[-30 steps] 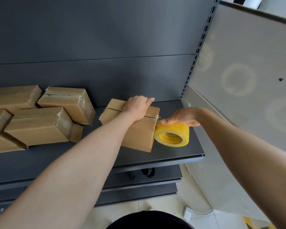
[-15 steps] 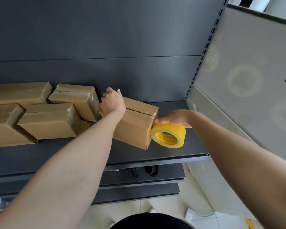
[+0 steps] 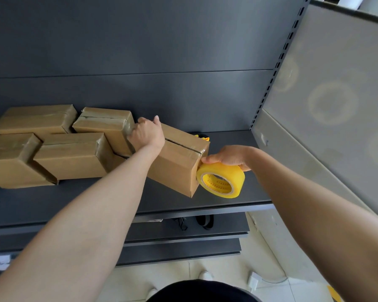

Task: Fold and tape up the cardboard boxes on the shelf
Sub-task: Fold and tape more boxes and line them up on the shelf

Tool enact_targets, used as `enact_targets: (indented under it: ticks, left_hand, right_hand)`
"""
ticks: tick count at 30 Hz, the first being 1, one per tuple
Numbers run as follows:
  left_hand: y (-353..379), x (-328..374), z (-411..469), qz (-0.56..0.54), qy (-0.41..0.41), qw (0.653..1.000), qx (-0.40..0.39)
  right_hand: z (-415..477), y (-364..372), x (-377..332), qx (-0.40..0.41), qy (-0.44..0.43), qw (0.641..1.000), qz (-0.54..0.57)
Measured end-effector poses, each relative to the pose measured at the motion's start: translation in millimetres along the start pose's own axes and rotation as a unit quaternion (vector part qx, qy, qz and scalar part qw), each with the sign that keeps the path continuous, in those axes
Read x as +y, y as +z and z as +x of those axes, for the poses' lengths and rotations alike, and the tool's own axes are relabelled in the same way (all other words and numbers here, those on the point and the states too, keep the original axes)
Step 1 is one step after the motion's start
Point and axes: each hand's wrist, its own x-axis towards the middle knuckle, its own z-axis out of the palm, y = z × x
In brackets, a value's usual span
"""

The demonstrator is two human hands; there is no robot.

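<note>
A brown cardboard box (image 3: 179, 162) lies slanted on the dark shelf (image 3: 227, 199), its top seam running from my left hand to its right end. My left hand (image 3: 147, 134) grips the box's far left end, fingers curled over the edge. My right hand (image 3: 227, 158) holds a yellow tape roll (image 3: 220, 180) against the box's right end face, thumb near the top corner. Clear tape appears to run over that corner.
Several taped cardboard boxes (image 3: 74, 153) are packed together at the left of the shelf, touching the held box. A small yellow object (image 3: 203, 137) shows behind the box. A grey side panel (image 3: 325, 105) stands to the right. Lower shelves (image 3: 183, 243) and the tiled floor lie below.
The box has slid left up to the stacked boxes. My left hand went from the box's top middle to its far left end. The roll stays at the right end.
</note>
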Motion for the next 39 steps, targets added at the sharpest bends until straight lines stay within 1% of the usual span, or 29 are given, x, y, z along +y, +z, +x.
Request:
enact_targets:
  ticks: [2, 5, 7, 10, 14, 16, 20, 24, 31, 36, 39]
  left_hand:
    - [-3, -4, 3, -0.017, 0.01, 1.0, 0.0]
    - [-14, -6, 3, -0.006, 0.031, 0.999, -0.04]
    - [-18, -4, -6, 0.03, 0.072, 0.995, -0.056]
    - [-25, 4, -30, 0.086, 0.144, 0.984, -0.058]
    - [-29, 4, -57, 0.066, 0.184, 0.972, -0.132]
    - [-30, -2, -61, 0.066, 0.2, 0.963, -0.168]
    - [-36, -10, -55, 0.067, 0.23, 0.951, -0.195]
    - [-39, -13, -44, 0.05, 0.244, 0.948, -0.2]
    - [-34, -28, -42, -0.01, 0.242, 0.951, -0.191]
    - [-36, -28, -40, 0.014, 0.263, 0.947, -0.185]
    - [-35, -30, -41, 0.026, 0.27, 0.945, -0.182]
  right_hand:
    - [1, 2, -1, -0.012, 0.0, 1.0, 0.014]
    - [2, 7, -4, -0.028, -0.004, 0.999, 0.04]
    - [4, 12, -10, -0.03, -0.014, 0.998, 0.058]
    - [10, 23, -22, -0.042, -0.015, 0.994, 0.101]
    - [14, 31, -29, -0.066, -0.027, 0.987, 0.144]
    - [14, 30, -23, -0.113, -0.043, 0.979, 0.163]
    - [13, 24, -8, -0.22, -0.07, 0.946, 0.228]
    - [12, 28, -11, -0.268, -0.098, 0.932, 0.221]
    - [14, 39, -22, -0.259, -0.109, 0.934, 0.219]
    - [16, 36, -33, -0.248, -0.097, 0.941, 0.21]
    - [18, 40, -37, -0.215, -0.085, 0.955, 0.184]
